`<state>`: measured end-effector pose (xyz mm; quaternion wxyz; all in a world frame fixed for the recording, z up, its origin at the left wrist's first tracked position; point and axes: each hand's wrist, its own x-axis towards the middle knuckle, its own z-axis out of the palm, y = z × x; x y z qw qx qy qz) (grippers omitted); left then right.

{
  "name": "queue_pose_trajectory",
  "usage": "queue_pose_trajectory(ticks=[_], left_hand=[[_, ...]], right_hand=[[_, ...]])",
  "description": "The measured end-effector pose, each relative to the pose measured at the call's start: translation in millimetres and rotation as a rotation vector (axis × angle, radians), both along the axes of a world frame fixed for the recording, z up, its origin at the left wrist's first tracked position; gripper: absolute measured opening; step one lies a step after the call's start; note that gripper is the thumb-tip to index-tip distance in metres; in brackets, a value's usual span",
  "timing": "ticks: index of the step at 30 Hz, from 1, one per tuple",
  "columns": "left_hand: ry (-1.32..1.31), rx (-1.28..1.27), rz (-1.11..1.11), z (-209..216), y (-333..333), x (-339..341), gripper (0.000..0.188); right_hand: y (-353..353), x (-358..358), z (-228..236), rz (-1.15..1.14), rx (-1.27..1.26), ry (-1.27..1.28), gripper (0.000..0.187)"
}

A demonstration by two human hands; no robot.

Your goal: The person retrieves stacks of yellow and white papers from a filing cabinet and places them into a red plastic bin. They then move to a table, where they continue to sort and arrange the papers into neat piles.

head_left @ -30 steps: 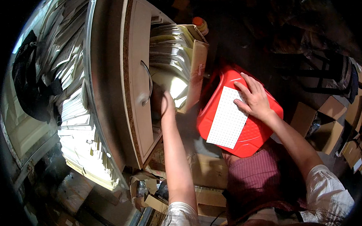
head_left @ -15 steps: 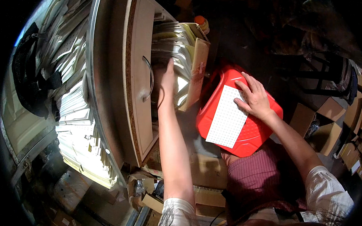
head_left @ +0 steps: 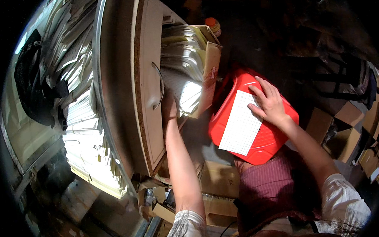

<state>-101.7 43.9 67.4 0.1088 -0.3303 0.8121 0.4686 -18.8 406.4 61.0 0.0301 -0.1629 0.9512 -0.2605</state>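
Observation:
My left hand [head_left: 169, 106] is at the near end of a cardboard box [head_left: 211, 76] packed with white and yellowish paper sheets [head_left: 183, 52]. Shadow and the drawer front hide its fingers, so whether they grip a sheet cannot be made out. Over my lap lies a red plastic piece [head_left: 277, 134] with a bumpy surface, perhaps a stool. A white sheet [head_left: 239, 123] covered in rows of small dots rests on it. My right hand [head_left: 272, 106] lies open there, its fingers stretched over the sheet's right edge and the red plastic.
A pale drawer front [head_left: 151, 78] with a metal handle [head_left: 160, 86] stands left of the box. Stacked papers [head_left: 83, 134] and a black mesh item [head_left: 31, 82] fill the tabletop farther left. An orange-capped bottle [head_left: 212, 25] is behind the box. Open cartons [head_left: 344, 130] lie at right.
My left hand has drawn back toward me from among the papers, lower beside the drawer front. Sheets at the box's near end now lie more spread out. My right hand stays on the dotted sheet.

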Motion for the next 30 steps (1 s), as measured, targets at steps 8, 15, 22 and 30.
queue_pose_trajectory(ticks=[8,15,22,30], left_hand=[[0.245,-0.343,-0.114,-29,-24,17,0.048],[0.06,-0.224,-0.164,-7,9,-6,0.039],[0.289,-0.098,0.042,-31,-10,-21,0.04],[0.213,0.112,-0.019,-3,-10,-15,0.033]], right_hand=[[-12,-4,3,0.02,0.022,0.024,0.062],[-7,1,-3,-0.001,0.043,0.02,0.061],[-11,-1,1,-0.011,0.018,0.016,0.061],[-9,-1,1,-0.015,0.023,0.023,0.06]])
